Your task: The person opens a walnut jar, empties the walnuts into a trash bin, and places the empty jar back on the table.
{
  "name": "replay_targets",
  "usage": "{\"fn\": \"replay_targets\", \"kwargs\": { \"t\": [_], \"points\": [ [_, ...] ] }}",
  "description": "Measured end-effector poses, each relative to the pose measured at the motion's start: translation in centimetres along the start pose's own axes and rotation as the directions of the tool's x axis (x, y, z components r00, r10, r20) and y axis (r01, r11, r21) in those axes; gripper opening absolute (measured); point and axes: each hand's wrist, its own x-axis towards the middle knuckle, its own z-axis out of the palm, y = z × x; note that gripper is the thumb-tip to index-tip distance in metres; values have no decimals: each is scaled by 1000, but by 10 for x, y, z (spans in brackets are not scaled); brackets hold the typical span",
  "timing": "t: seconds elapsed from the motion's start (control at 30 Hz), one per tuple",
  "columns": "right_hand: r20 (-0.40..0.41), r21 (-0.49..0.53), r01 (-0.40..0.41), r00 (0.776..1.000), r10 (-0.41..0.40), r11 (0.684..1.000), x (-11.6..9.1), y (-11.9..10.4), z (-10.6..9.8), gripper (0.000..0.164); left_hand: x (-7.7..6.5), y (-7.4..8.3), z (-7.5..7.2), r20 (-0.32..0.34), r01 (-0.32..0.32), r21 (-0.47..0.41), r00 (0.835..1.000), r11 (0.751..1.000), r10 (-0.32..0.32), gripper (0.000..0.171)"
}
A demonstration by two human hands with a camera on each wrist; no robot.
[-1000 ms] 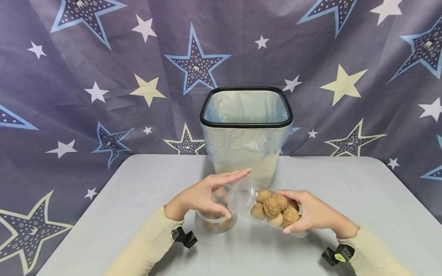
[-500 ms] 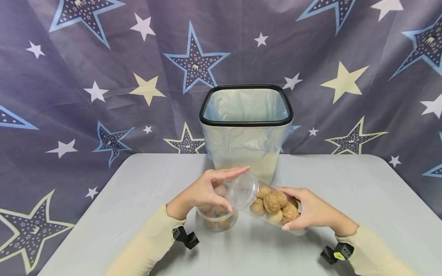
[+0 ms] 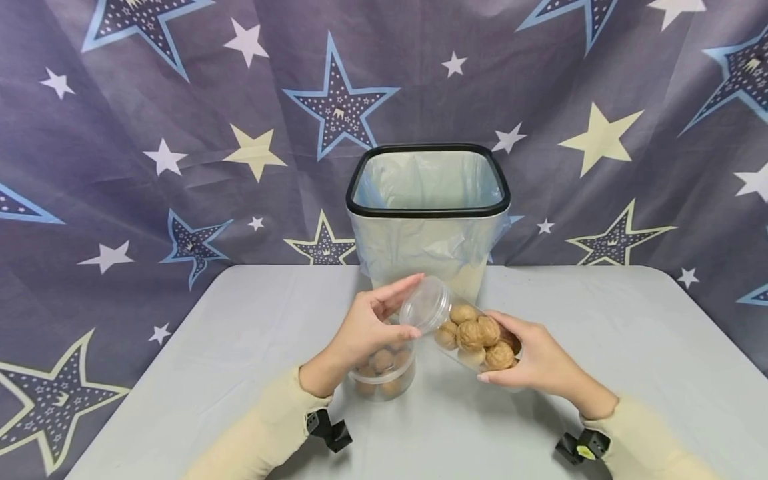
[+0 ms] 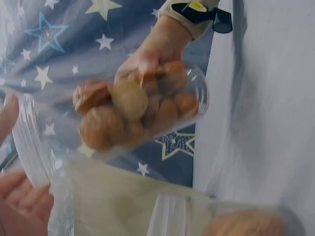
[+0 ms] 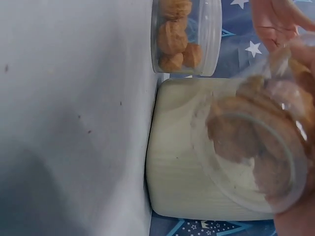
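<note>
In the head view, a clear plastic jar of walnuts (image 3: 471, 333) is tilted in the air, its lid end up to the left. My right hand (image 3: 534, 357) grips the jar around its base end. The thumb and fingers of my left hand (image 3: 366, 327) hold the clear lid (image 3: 425, 305) by its edge. In the left wrist view, the lid (image 4: 33, 142) lies between the thumb and curled fingers. A second clear jar with walnuts (image 3: 384, 373) stands upright on the table just below my left hand, partly hidden by it.
Behind the hands stands a white bin (image 3: 420, 247) with a black rim and a bluish liner bag. The grey table (image 3: 276, 313) ends against a star-patterned curtain (image 3: 180, 107). A small black camera sits on each wrist.
The held jar has risen and tipped more upright at its lid end. My left hand has moved up with it and closed its thumb and fingers onto the lid. The standing jar shows more.
</note>
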Motion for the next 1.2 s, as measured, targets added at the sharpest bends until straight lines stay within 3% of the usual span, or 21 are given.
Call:
{"fn": "replay_targets", "kwargs": {
  "t": [0.17,0.33,0.47,0.6,0.67,0.73,0.9,1.03,1.1,1.2],
  "points": [
    [-29,-39,-2,1000,0,999,0,-2,2,84,-4,3,3,-82,54,62,995,997,-49,82],
    [-3,-34,-23,1000,23,999,-2,-2,-2,84,-6,1,3,-73,59,76,996,995,-54,90],
    [18,-35,-24,1000,25,999,-3,-1,-5,83,-6,-4,1,-26,19,94,1000,995,-16,101],
    [61,10,5,998,-6,1000,-4,0,-8,79,-6,-6,-6,103,-87,126,992,988,74,105],
    [92,45,22,995,-26,999,-5,0,-9,78,-5,-6,-11,195,-150,145,973,978,120,105],
    [128,78,46,990,-56,996,-5,1,-10,78,-5,-5,-16,287,-227,184,943,956,169,103],
    [207,129,101,970,-127,986,-5,1,-9,78,-4,-5,-25,452,-393,214,851,894,266,99],
    [230,139,112,963,-142,984,-5,1,-8,78,-4,-5,-28,532,-471,161,781,867,326,94],
    [232,143,112,962,-143,983,-5,1,-6,78,-3,-5,-28,549,-496,150,761,855,345,92],
    [228,143,119,962,-150,983,-5,0,-5,78,-4,-4,-29,546,-502,147,760,852,353,90]
  ]
}}
